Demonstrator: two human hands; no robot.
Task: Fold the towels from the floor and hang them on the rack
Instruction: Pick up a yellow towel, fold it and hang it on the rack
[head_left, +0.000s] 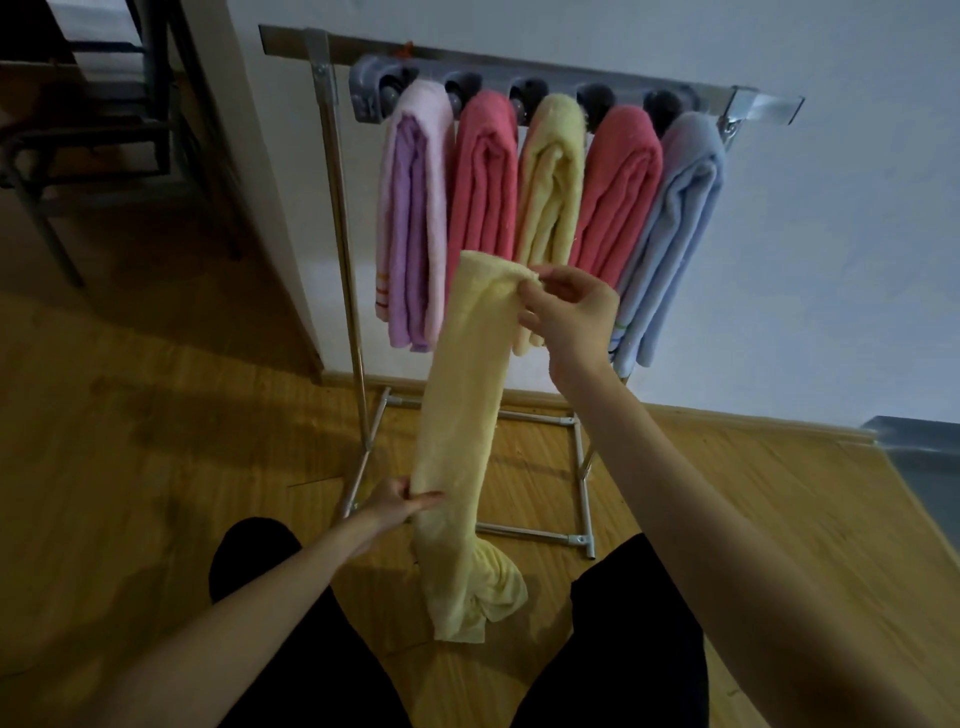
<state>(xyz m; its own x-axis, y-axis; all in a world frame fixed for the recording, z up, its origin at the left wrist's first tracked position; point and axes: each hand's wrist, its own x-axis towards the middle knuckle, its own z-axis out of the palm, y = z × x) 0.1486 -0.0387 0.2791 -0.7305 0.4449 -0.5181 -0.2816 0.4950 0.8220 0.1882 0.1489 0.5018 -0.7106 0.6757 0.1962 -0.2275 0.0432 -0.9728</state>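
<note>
Right hand (569, 312) pinches the top corner of a long yellow towel (460, 431); left hand (397, 503) pinches its lower edge; rack (332, 171) behind carries five folded towels.

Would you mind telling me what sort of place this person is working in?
Probably a plain room in a home or a set-up for laundry practice: a wooden floor, a white wall, and a metal rack with five folded towels hung on it. Dark furniture stands at the left.
</note>
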